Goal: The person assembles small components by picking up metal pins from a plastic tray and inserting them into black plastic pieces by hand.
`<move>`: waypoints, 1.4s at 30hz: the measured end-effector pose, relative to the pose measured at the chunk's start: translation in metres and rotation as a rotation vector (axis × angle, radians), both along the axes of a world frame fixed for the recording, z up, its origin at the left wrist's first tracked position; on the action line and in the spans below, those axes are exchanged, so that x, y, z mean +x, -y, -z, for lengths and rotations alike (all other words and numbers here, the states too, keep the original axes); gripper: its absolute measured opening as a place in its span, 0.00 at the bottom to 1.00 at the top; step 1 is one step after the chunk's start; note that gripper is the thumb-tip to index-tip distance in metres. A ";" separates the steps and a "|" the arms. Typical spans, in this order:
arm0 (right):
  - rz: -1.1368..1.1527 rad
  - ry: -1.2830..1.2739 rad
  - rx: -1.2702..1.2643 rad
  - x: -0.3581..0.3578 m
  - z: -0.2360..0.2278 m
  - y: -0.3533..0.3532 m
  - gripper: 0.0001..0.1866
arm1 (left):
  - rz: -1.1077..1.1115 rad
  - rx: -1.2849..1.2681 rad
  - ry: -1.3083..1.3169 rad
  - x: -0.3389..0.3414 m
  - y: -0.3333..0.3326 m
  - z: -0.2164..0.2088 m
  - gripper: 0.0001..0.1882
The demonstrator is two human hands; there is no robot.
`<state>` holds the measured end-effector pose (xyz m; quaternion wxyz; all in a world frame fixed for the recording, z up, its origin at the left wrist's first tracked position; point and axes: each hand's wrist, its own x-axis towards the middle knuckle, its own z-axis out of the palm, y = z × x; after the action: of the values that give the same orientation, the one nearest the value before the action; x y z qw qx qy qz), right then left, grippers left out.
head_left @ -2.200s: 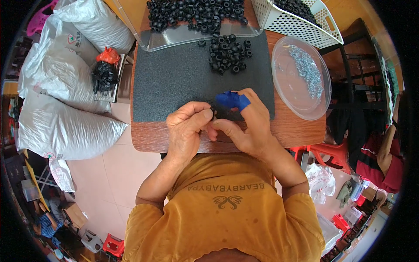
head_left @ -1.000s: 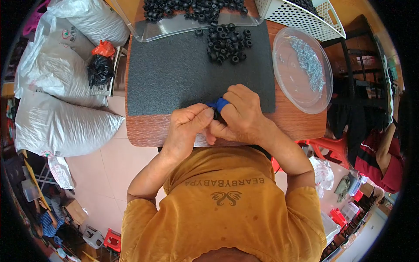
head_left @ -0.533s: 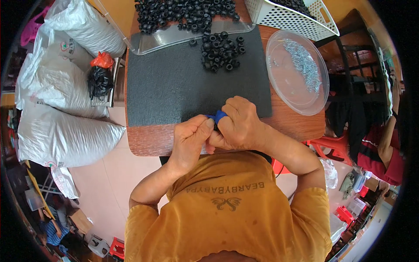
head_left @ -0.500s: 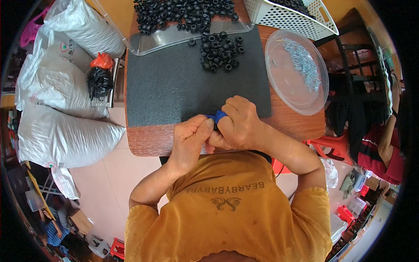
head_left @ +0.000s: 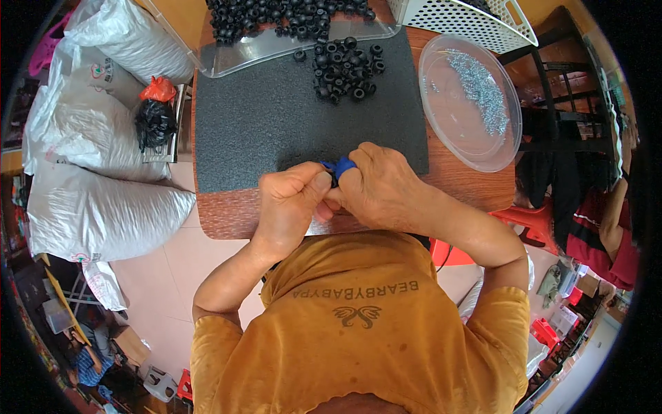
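Over the near edge of the dark mat, both my hands meet fingertip to fingertip. My left hand (head_left: 288,203) is closed in a pinch, thumb on top. Curled tightly beside it is my right hand (head_left: 383,185), with blue wrapping (head_left: 343,165) round a finger. Between the fingertips shows a bit of a small black part (head_left: 334,180), mostly hidden by the fingers. A loose pile of small, round, hollow black parts (head_left: 345,69) lies at the far side of the mat (head_left: 255,124). To the right, a round clear plastic lid (head_left: 448,131) holds many tiny silvery pieces (head_left: 483,93).
A clear tray (head_left: 241,61) heaped with black parts stands at the back, beside a white perforated basket (head_left: 455,26). Full white sacks (head_left: 103,214) and a black bag (head_left: 156,124) are on the left. Another person's arm (head_left: 614,217) shows at far right, near a red stool (head_left: 531,224).
Both hands have shifted slightly away from my body and stay pressed together. The whole view has moved a little, so the table sits higher.
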<state>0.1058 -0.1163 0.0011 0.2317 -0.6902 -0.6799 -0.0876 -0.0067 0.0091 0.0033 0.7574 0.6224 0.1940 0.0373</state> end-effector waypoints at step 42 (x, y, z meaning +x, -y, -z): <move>0.159 -0.211 0.049 -0.001 -0.001 -0.009 0.17 | -0.120 -0.231 -0.011 0.009 -0.012 0.011 0.07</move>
<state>0.1048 -0.1070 0.0018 0.3112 -0.7415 -0.5923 -0.0493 0.0027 0.0207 -0.0078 0.8193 0.5187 0.2379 0.0565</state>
